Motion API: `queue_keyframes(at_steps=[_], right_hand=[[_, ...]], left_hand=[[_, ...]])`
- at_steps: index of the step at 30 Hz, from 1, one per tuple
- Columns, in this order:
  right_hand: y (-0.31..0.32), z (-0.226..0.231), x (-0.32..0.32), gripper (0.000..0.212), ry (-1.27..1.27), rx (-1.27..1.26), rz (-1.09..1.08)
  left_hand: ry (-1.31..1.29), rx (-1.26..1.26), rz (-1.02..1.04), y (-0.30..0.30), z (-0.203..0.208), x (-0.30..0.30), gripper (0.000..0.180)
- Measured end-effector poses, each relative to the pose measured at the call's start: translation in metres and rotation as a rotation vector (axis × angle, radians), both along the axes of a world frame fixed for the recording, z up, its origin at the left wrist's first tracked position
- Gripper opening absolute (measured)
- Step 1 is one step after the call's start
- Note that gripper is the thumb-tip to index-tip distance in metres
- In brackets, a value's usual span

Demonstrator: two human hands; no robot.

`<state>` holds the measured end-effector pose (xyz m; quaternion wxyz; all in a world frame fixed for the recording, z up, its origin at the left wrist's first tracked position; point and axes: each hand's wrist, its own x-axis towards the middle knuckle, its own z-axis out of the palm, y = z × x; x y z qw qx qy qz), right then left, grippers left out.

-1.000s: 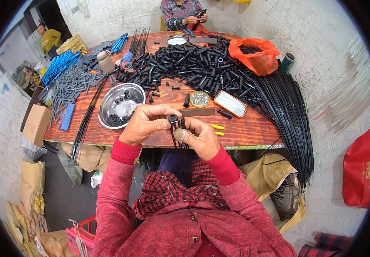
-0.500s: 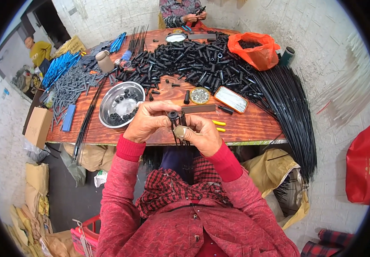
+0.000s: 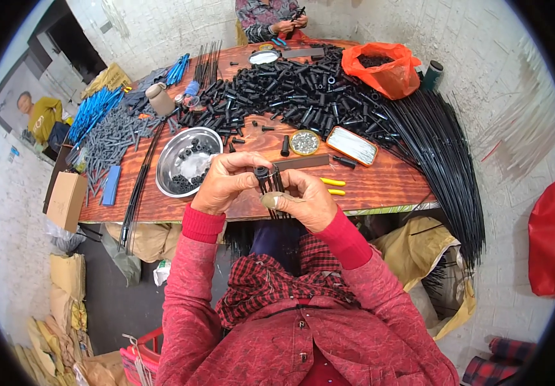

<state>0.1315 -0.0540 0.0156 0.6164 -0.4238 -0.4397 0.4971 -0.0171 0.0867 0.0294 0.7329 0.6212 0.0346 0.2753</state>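
The fingers of the left hand [image 3: 226, 183] are curled and pressed around a small black cap [image 3: 262, 172], pinching it at the top of a bunch of thin black rods [image 3: 271, 193]. The right hand [image 3: 303, 202] grips that bunch just below, fingers folded around it and the taped thumb laid across the front. Both hands sit just in front of the chest, over the near edge of the table [image 3: 380, 186].

The rods run roughly up and down in this view, long axis toward the person's lap, upper ends meeting at the cap. Their lower part drops behind the right hand and out of sight. How many rods are already seated in the cap is hard to tell, as the fingers cover the joint.

The likely trouble is a rod slipping out of the cap if the left pinch loosens, or the bunch fanning apart if the right grip slackens; a skewed push could bend a thin rod.

Beyond the hands lie a steel bowl [image 3: 187, 161] holding dark parts, a yellow-handled tool [image 3: 332, 186], a round tin [image 3: 304, 142], and a big heap of black tubes [image 3: 290, 90]. An orange bag [image 3: 380, 67] stands further back. Another person [image 3: 271, 16] works at the far end.
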Motion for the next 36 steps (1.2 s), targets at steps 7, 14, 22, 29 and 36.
queue_keyframes(at_steps=[7, 14, 22, 29, 36], right_hand=[[0.004, 0.009, 0.009, 0.026, -0.120, -0.080, 0.094], [0.009, 0.010, 0.010, 0.022, 0.003, -0.055, 0.195], [0.012, 0.014, 0.010, 0.020, 0.064, -0.066, 0.317], [0.014, 0.006, 0.011, 0.020, 0.040, -0.043, 0.281], [0.022, -0.005, 0.008, 0.019, -0.097, -0.042, -0.061]], left_hand=[[-0.006, 0.010, 0.011, 0.002, 0.000, -0.002, 0.038], [-0.035, -0.001, -0.019, -0.001, 0.003, 0.000, 0.035], [-0.070, -0.087, -0.130, 0.003, -0.005, -0.005, 0.035], [-0.102, -0.211, -0.149, 0.005, -0.017, 0.002, 0.043], [0.047, -0.219, 0.249, -0.017, 0.003, 0.006, 0.053]])
